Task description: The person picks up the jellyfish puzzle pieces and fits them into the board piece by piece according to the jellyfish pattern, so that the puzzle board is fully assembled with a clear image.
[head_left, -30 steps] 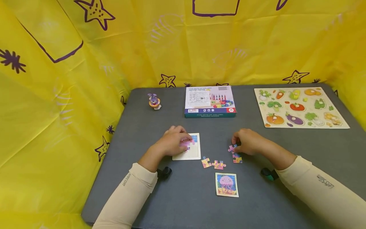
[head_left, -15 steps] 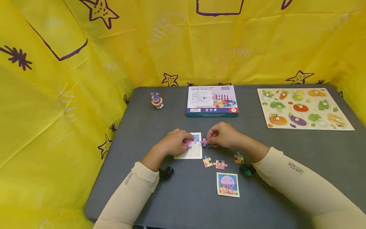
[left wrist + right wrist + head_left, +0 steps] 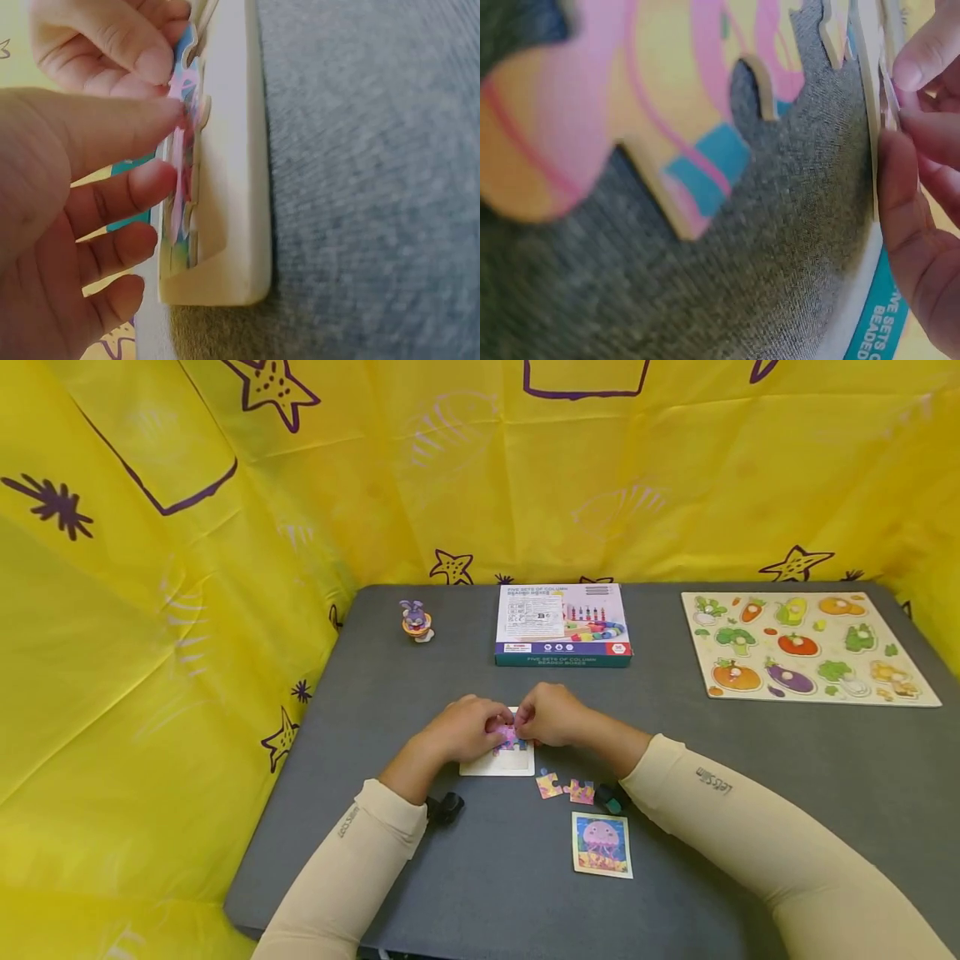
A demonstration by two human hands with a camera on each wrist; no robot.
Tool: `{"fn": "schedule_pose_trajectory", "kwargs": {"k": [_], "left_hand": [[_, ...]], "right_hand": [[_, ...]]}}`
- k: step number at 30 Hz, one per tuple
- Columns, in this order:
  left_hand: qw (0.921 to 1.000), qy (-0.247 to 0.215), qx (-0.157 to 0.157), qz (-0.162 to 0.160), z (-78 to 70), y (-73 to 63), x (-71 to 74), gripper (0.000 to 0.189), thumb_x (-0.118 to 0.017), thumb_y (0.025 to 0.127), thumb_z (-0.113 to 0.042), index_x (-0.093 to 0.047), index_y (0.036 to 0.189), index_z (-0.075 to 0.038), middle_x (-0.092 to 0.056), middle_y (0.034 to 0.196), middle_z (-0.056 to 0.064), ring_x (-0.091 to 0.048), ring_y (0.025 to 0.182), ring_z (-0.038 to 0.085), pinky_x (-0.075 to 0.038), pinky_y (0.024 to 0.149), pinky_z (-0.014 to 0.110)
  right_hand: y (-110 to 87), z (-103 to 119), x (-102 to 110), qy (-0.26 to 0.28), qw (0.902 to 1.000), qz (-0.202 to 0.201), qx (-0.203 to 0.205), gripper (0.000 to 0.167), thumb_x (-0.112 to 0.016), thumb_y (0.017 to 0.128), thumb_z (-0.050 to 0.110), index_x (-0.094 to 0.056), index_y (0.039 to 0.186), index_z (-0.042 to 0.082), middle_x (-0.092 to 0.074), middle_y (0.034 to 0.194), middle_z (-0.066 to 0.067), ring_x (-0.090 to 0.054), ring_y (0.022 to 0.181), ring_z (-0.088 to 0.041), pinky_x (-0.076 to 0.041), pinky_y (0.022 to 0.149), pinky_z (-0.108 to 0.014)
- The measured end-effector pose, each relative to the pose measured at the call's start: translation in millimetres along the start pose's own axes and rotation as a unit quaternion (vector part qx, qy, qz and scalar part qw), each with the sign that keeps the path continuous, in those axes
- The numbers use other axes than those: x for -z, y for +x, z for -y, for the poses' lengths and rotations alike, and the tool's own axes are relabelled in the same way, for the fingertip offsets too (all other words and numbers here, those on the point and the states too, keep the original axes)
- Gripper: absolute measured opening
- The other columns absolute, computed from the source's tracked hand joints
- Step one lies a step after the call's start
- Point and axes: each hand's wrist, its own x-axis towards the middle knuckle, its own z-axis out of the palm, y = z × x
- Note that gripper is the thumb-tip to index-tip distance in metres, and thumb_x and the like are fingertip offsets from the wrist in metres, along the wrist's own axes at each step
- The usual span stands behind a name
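A pale wooden puzzle tray (image 3: 487,768) lies on the grey table, with pink and blue jigsaw pieces (image 3: 507,739) along its upper part. Over its left side, my left hand (image 3: 465,728) touches these pieces with thumb and index fingertips, its other fingers loosely bent. My right hand (image 3: 555,714) pinches a jigsaw piece at the tray's upper right, fingertips close to the left thumb. Most of that piece is hidden by the fingers. Two loose yellow-pink pieces, one (image 3: 548,785) beside the other (image 3: 581,792), lie right of the tray. Nearer me is a jellyfish picture card (image 3: 602,845).
A beaded-boxes carton (image 3: 562,627) stands behind the tray, a purple rabbit figure (image 3: 415,620) to its left. At the back right lies a vegetable peg board (image 3: 810,647). Yellow cloth (image 3: 450,468) hangs around the table.
My right hand has taken a jigsaw piece from the right and carried it left to the tray. The left hand stays over the tray. The right wrist now hides another loose piece.
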Motion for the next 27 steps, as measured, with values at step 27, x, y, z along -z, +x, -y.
{"fn": "schedule_pose_trajectory", "kwargs": {"k": [27], "left_hand": [[0.9997, 0.01, -0.008, 0.02, 6.7, -28.4, 14.7, 0.032, -0.076, 0.088, -0.019, -0.071, 0.12, -0.015, -0.066, 0.106, 0.001, -0.054, 0.105, 0.022, -0.044, 0.097, 0.039]], "right_hand": [[-61.1, -11, -8, -0.163, 0.9849, 0.021, 0.054, 0.025, -0.088, 0.079, 0.025, -0.072, 0.096, 0.016, -0.059, 0.085, 0.002, -0.053, 0.082, -0.018, -0.047, 0.078, -0.036]]}}
